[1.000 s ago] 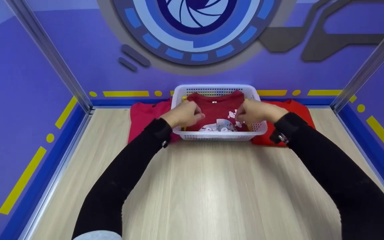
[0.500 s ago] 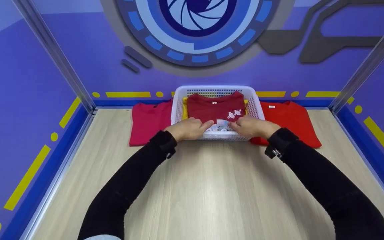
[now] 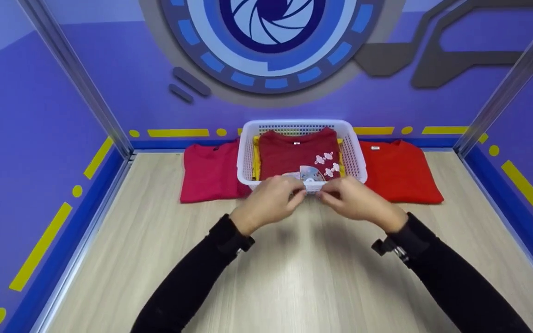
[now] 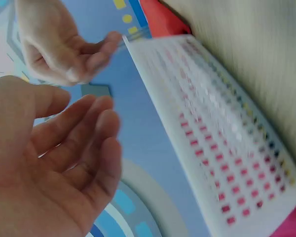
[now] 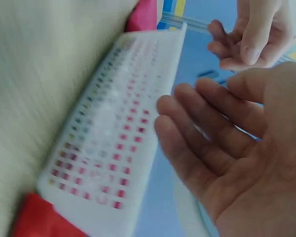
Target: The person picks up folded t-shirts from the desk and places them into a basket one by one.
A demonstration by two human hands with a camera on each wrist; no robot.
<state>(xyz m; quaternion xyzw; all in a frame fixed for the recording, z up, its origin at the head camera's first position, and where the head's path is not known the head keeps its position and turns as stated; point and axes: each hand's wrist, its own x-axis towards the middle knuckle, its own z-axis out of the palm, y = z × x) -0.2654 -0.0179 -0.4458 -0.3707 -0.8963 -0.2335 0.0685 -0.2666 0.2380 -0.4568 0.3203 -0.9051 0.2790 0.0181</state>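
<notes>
A white perforated basket stands against the back wall with a folded dark red T-shirt on top inside it. Yellow cloth peeks out beneath that shirt. My left hand hovers in front of the basket's near rim, fingers loosely bent with nothing in them. Mirroring it, my right hand hangs by the same rim, also holding nothing. Both wrist views show a gap between the fingers and the basket wall, and relaxed fingers on the left hand and right hand.
A folded pink-red shirt lies left of the basket and a folded bright red shirt lies right of it, on the wooden tabletop. Blue-purple printed panels enclose the table at the back and sides.
Both hands came out of the basket, off the dark red shirt, over the near rim and back toward the body. The shirt stays in the basket.
</notes>
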